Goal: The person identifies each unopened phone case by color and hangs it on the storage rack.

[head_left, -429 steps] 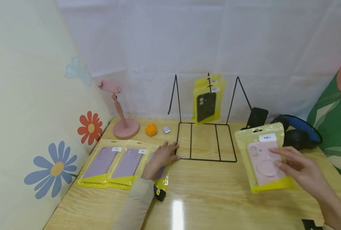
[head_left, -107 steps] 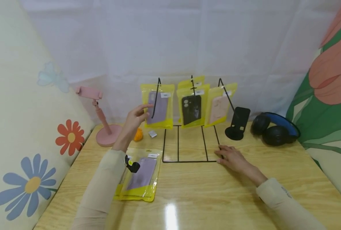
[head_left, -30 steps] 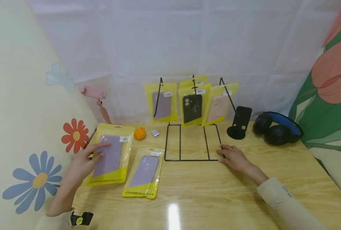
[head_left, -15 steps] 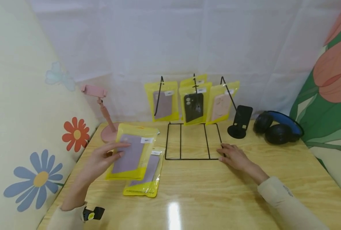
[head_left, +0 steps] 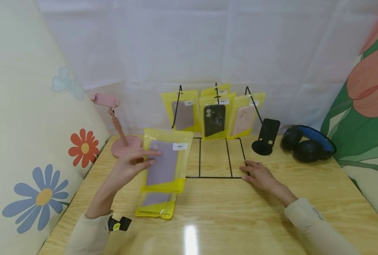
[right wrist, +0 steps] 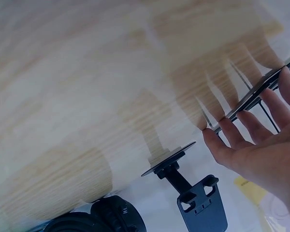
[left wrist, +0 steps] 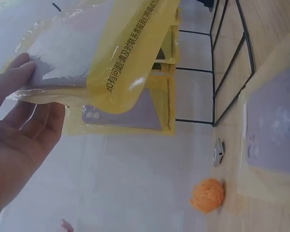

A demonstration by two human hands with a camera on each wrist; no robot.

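Observation:
My left hand [head_left: 142,159] pinches a yellow packet holding a purple phone case [head_left: 166,161] and keeps it tilted above the table, just left of the black wire rack [head_left: 226,156]. The wrist view shows the same packet [left wrist: 111,48] between my fingers [left wrist: 19,77] and palm. A second purple-case packet [head_left: 157,204] lies flat under it. Three packets hang on the rack: purple [head_left: 183,114], black [head_left: 214,119] and pink [head_left: 244,118]. My right hand [head_left: 256,171] lies flat on the table, its fingertips [right wrist: 278,79] touching the rack's front right corner.
A pink phone holder [head_left: 125,145] stands at the back left. A black phone stand [head_left: 265,136] and blue-black headphones [head_left: 307,143] sit at the back right. An orange pom-pom [left wrist: 208,195] and a small silver piece [left wrist: 217,152] lie near the rack. Flowered walls close both sides.
My left hand lifted the purple-case packet from the table's left side and carried it up and right toward the rack. My right hand stayed at the rack's corner.

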